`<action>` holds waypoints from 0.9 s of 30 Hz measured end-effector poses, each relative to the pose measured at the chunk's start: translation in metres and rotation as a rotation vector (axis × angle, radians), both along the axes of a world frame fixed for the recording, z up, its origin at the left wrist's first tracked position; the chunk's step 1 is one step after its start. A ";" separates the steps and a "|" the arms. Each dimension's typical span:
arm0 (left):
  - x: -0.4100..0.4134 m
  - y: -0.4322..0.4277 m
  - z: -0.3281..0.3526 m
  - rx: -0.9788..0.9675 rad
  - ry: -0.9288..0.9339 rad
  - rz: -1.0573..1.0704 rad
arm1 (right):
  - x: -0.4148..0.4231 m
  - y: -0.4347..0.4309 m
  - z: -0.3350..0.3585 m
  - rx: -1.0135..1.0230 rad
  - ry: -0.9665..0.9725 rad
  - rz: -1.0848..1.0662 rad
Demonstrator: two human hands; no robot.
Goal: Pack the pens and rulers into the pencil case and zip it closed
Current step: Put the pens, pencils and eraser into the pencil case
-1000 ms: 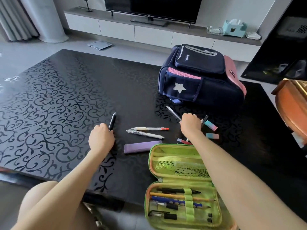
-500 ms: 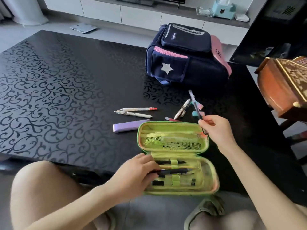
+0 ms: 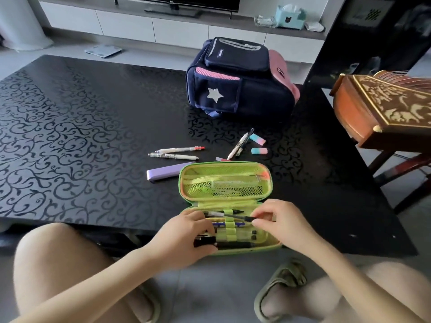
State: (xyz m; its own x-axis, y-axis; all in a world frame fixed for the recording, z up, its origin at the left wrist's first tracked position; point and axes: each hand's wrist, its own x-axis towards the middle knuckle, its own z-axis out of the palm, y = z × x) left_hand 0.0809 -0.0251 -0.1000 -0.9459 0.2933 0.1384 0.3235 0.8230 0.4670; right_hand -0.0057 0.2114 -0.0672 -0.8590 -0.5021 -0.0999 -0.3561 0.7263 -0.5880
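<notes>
Sliding a black pen (image 3: 235, 216) under the green elastic loops (image 3: 229, 226) is the step in hand, I judge. The pencil case (image 3: 224, 180) lies open at lower centre of the frame, on the counter (image 3: 93, 136) edge. The right hand (image 3: 277, 220) pinches the pen's end between thumb and fingertips; the left hand (image 3: 186, 234) is closed over another dark pen (image 3: 205, 241) at the tray's left end, steadying the case. To do it well, keep the pen level and parallel to its neighbours, feeding it leftward through the loops. Two white pens (image 3: 177, 153) and a purple case (image 3: 168, 171) lie above-left of the case, more pens (image 3: 240, 143) above it.
</notes>
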 end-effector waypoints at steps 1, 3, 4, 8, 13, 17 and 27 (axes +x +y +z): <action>0.002 -0.002 0.000 0.006 0.024 0.023 | 0.005 -0.004 -0.004 0.011 0.031 0.022; 0.006 -0.006 0.003 0.028 0.050 0.095 | 0.013 -0.010 -0.013 0.020 0.099 0.079; 0.006 -0.008 0.005 0.035 0.064 0.138 | 0.016 -0.013 -0.018 0.030 0.138 0.117; -0.013 -0.022 0.010 0.012 0.147 0.284 | 0.017 -0.021 -0.021 0.129 0.181 0.205; -0.060 -0.030 0.009 -0.039 0.153 0.396 | -0.007 -0.026 0.006 0.052 0.077 0.167; -0.089 -0.039 0.008 -0.104 0.093 0.572 | -0.043 -0.041 0.017 -0.019 0.158 0.035; -0.101 -0.098 -0.004 -0.372 -0.271 0.482 | -0.092 -0.084 -0.002 -0.003 0.166 -0.019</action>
